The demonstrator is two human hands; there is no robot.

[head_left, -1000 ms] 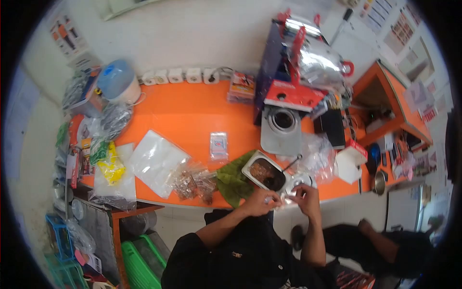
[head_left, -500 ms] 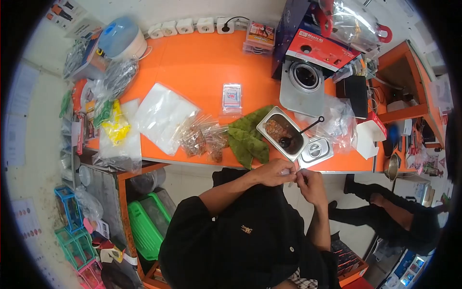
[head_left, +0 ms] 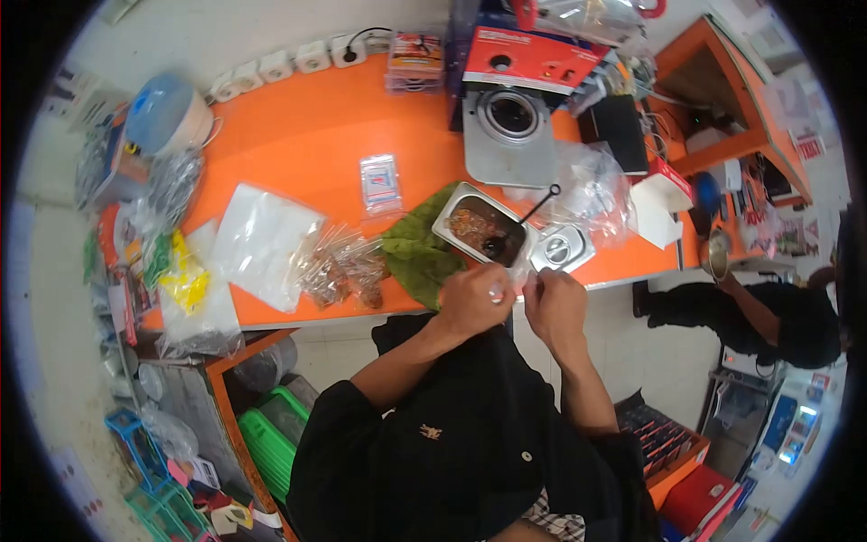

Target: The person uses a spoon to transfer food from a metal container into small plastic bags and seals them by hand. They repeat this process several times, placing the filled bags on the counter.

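At the front edge of the orange table, my left hand (head_left: 476, 301) is closed, with a bit of clear plastic (head_left: 496, 292) showing between its fingers. My right hand (head_left: 554, 307) sits close beside it in a pinch, apparently on the same plastic; most of it is hidden. Just beyond both hands stands a steel container (head_left: 449, 228) of brown, chunky sauce with a black ladle (head_left: 539, 206) leaning in it. Its steel lid (head_left: 560, 248) lies to the right. Under the container's left side is a green cloth (head_left: 417, 248).
Small filled plastic bags (head_left: 339, 271) and a stack of clear bags (head_left: 257, 244) lie left on the table (head_left: 298, 135). A sealing machine (head_left: 510, 135) stands behind the container. To the right are a white box (head_left: 657, 212) and another person (head_left: 759, 316) near a metal bowl (head_left: 716, 253).
My hands, touching before, have drawn slightly apart. The whole view has turned, so the table things appear further left. The other person's arm has risen towards the metal bowl.
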